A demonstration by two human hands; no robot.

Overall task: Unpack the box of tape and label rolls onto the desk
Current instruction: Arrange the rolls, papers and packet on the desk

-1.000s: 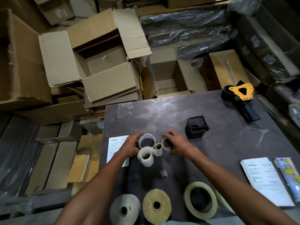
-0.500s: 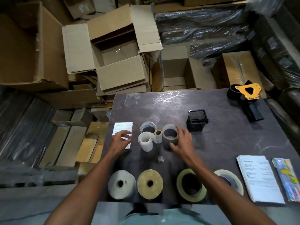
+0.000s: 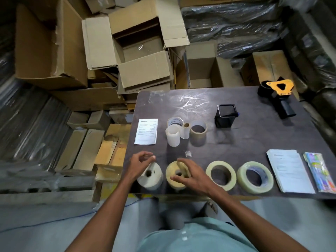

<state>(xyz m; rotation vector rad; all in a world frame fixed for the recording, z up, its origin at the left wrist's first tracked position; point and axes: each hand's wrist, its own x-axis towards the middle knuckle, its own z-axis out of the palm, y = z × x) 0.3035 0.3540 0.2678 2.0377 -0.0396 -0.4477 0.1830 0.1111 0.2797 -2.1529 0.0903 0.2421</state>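
Along the dark desk's [image 3: 245, 135] near edge lie a white label roll [image 3: 154, 176], a yellowish roll [image 3: 173, 179], a cream tape ring [image 3: 221, 175] and a clear tape ring [image 3: 255, 177]. Farther back stand a small clear tape roll [image 3: 175, 121], a white label roll with a loose tail [image 3: 172, 136], a tiny core [image 3: 186, 126] and a brown tape roll [image 3: 198, 132]. My left hand [image 3: 140, 165] hovers over the white label roll, fingers curled apart. My right hand [image 3: 189, 174] is spread over the yellowish roll, holding nothing.
A black pen holder [image 3: 225, 115] and a yellow-and-black tape dispenser [image 3: 278, 95] sit at the back right. A printed sheet [image 3: 146, 131] lies at the left, a paper stack [image 3: 289, 170] and colourful packet [image 3: 320, 171] at the right. Open cardboard boxes [image 3: 143, 51] crowd the floor behind.
Both hands have left the back group of small rolls and pulled toward me, now above the two front-left rolls. The camera has tilted down and back.
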